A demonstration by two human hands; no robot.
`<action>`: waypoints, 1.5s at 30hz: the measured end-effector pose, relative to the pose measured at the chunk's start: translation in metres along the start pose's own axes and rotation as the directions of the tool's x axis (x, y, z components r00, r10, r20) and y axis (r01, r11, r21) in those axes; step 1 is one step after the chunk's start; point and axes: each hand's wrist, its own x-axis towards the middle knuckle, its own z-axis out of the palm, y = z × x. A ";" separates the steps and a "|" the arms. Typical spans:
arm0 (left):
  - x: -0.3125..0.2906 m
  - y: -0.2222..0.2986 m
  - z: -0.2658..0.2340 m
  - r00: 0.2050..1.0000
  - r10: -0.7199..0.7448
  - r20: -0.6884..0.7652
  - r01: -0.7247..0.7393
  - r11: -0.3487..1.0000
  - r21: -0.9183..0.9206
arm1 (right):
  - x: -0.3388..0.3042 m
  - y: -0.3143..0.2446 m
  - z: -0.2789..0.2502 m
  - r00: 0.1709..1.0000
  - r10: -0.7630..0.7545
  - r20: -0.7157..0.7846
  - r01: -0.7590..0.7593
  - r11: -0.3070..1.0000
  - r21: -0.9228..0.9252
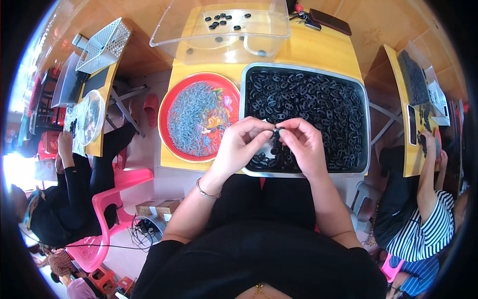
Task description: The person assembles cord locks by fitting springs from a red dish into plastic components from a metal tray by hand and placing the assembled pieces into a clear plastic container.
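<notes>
My left hand [245,143] and my right hand [304,145] meet above the near left part of a metal tray [369,127]. Thumb and fingers of both are pinched together on a small black two-hole piece [276,133], which the fingertips partly cover. Below them, the tray is heaped with many oval black two-hole pieces [308,94]. A bare patch of the tray's bottom shows under my hands. Left of the tray stands a round red tray [166,133] of small, thin, silvery-grey pieces [191,117], too small to make out.
At the table's far side, a clear plastic bin [219,47] holds a few black pieces. Keys [312,23] and a dark brown case [330,22] lie beyond it. People work at side tables left and right. A pink chair [107,212] and a cardboard box [158,208] stand at left.
</notes>
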 end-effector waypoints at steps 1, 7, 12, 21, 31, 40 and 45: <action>0.004 0.001 -0.002 0.995 0.085 0.058 -0.099 0.935 0.341 | 0.001 -0.001 -0.004 1.000 -0.005 -0.021 0.005 1.000 0.030; 0.012 -0.023 0.005 0.924 0.189 0.333 -0.372 0.245 0.895 | 0.004 -0.004 -0.020 0.992 0.004 -0.126 0.007 0.996 0.090; 0.014 -0.036 0.009 0.910 0.187 0.369 -0.389 0.082 0.918 | 0.000 -0.002 -0.020 0.997 0.010 -0.076 -0.002 0.995 0.102; 0.009 -0.009 0.000 0.987 0.022 0.156 -0.104 0.835 0.540 | -0.004 0.000 -0.014 0.997 -0.040 -0.060 0.047 0.991 0.127; -0.014 -0.007 -0.010 0.971 -0.231 0.066 0.240 0.929 -0.281 | -0.008 0.004 -0.008 0.995 -0.054 0.087 0.039 0.984 0.177; -0.021 -0.013 -0.005 0.995 -0.093 0.032 0.098 0.942 -0.321 | -0.012 0.010 0.003 0.998 -0.059 0.035 0.054 0.992 0.110; -0.022 -0.014 -0.005 0.999 -0.045 0.019 0.048 0.940 -0.338 | -0.013 0.009 0.006 0.999 -0.050 -0.003 0.050 0.993 0.110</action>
